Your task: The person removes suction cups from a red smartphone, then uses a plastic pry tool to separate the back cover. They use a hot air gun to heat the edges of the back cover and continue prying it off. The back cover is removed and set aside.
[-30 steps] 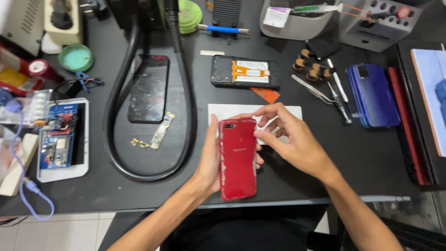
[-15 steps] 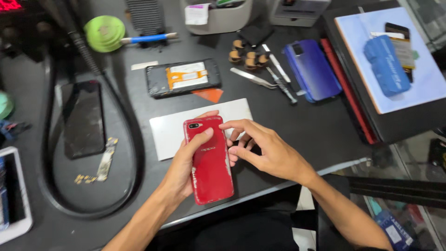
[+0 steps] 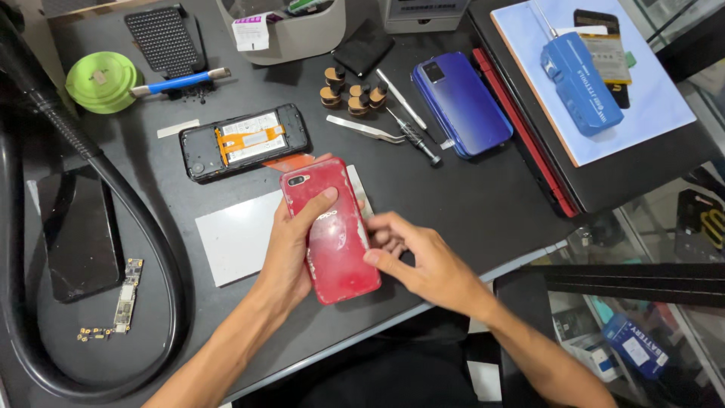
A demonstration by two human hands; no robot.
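Note:
My left hand (image 3: 291, 249) grips a red phone (image 3: 336, 234) back side up, fingers wrapped over its left edge and index finger lying across the back. My right hand (image 3: 423, 261) touches the phone's right edge with thumb and bent fingers. The phone is held just above a white rectangular pad (image 3: 234, 238) on the dark bench (image 3: 453, 196). The red back looks scuffed and pale in the middle.
An opened black phone with an orange cable (image 3: 242, 141) lies behind. A blue phone (image 3: 462, 102), tweezers (image 3: 362, 128), a screwdriver (image 3: 411, 136) and small bottles (image 3: 351, 94) sit at right. A thick black hose (image 3: 162, 249), dark screen panel (image 3: 79, 234) and circuit board (image 3: 126, 302) lie left.
The view has swung right and closer. My right hand slid from the phone's upper right corner down to its lower right edge; my left hand keeps its grip.

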